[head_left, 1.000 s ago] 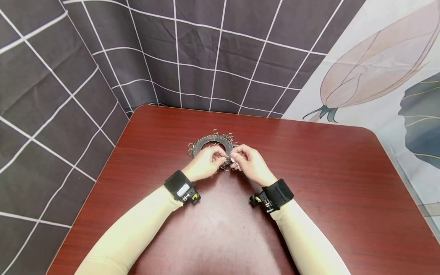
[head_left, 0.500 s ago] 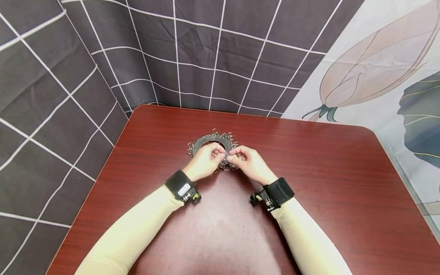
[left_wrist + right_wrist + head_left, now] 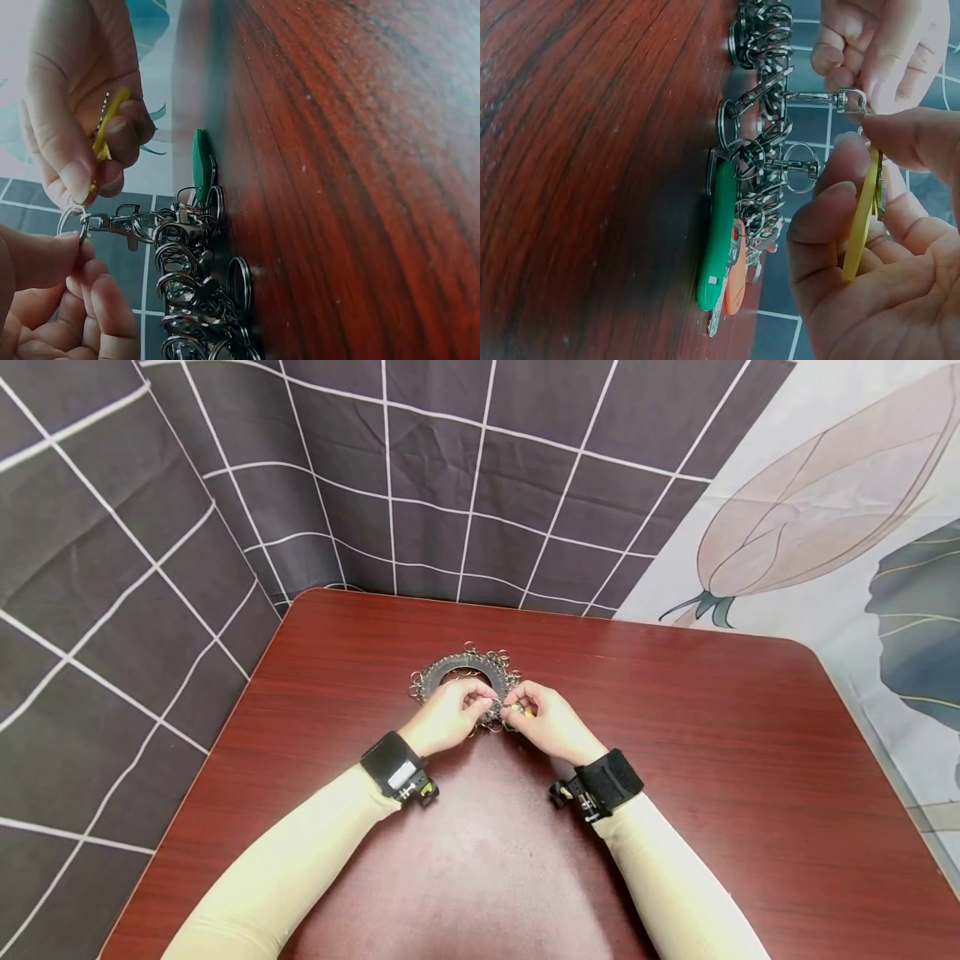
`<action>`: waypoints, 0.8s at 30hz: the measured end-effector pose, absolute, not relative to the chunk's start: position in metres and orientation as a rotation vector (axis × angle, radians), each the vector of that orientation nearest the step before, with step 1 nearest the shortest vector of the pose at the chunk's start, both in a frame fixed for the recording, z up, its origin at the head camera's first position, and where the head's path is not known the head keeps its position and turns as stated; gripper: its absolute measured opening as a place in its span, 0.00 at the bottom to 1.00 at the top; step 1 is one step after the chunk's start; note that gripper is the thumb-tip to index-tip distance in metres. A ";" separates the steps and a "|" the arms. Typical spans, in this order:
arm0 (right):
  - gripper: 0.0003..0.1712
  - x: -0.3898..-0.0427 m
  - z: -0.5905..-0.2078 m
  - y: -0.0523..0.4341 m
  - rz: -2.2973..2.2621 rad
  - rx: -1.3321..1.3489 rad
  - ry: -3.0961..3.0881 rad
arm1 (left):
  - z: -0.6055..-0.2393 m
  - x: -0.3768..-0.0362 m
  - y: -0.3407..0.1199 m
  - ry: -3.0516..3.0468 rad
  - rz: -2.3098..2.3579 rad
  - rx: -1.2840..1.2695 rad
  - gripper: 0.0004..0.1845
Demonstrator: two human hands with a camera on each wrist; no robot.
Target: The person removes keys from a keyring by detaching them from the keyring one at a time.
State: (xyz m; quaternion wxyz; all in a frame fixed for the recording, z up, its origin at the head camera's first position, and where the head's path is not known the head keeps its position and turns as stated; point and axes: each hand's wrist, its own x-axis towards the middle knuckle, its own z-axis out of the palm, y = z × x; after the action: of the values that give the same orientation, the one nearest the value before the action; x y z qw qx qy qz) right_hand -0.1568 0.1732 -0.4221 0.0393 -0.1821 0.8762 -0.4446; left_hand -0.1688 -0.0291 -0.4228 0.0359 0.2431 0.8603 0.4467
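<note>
Your two hands meet over the near edge of a dark ring-shaped holder (image 3: 465,670) that lies flat on a reddish wooden table (image 3: 712,760), near the table's far middle. The holder is hung all round with small metal key rings and clasps.

What has changed: a second ago your right hand (image 3: 546,720) showed a pale tag between its fingers, held slightly apart from your left hand (image 3: 450,714). Since then the hands have drawn together until the fingertips almost touch, and a yellow tag (image 3: 861,214) now shows in the right hand's grip. By this reading, you are at the fine part of the work, bringing tag and ring together.

Finger state: your right thumb and forefinger pinch the yellow tag on edge, the other fingers curled behind it. Your left thumb and forefinger pinch a small split ring (image 3: 71,220) at the end of a silver swivel clasp (image 3: 120,223), which stretches out from the bunch of rings. The yellow tag's top sits right at that ring; whether it is already threaded on, I cannot tell.

There is no box or tray in view. The nearest thing to a container is the holder itself: it carries the many metal rings, and a green tag (image 3: 718,236) and an orange tag (image 3: 736,274) rest on the table under the bunch
</note>
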 end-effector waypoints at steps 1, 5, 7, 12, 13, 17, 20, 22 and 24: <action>0.04 -0.157 -0.422 0.173 -1.365 -0.565 2.691 | -0.423 -0.168 -0.029 2.633 1.364 0.750 0.07; 0.04 -0.156 -0.421 0.174 -1.386 -0.566 2.702 | -0.423 -0.167 -0.029 2.566 1.353 0.756 0.04; 0.03 -0.156 -0.421 0.174 -1.393 -0.557 2.705 | -0.423 -0.167 -0.029 2.523 1.365 0.763 0.03; 0.03 -0.156 -0.419 0.175 -1.414 -0.524 2.701 | -0.426 -0.168 -0.029 2.490 1.379 0.774 0.02; 0.03 -0.156 -0.419 0.175 -1.417 -0.522 2.701 | -0.427 -0.168 -0.029 2.493 1.379 0.772 0.02; 0.03 -0.156 -0.419 0.175 -1.439 -0.518 2.699 | -0.428 -0.169 -0.029 2.509 1.376 0.765 0.02; 0.06 -0.156 -0.420 0.174 -1.475 -0.524 2.690 | -0.428 -0.169 -0.029 2.522 1.391 0.750 0.02; 0.09 -0.156 -0.420 0.174 -1.503 -0.528 2.684 | -0.428 -0.168 -0.029 2.543 1.400 0.739 0.02; 0.13 -0.156 -0.420 0.174 -1.517 -0.523 2.680 | -0.428 -0.168 -0.029 2.563 1.416 0.729 0.02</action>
State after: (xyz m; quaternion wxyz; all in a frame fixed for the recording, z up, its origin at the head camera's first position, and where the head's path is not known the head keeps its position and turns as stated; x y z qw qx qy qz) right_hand -0.1557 0.1740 -0.4202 0.0092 -0.1674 0.8580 -0.4856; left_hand -0.1685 -0.0294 -0.4281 0.0620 0.2411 0.8477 0.4684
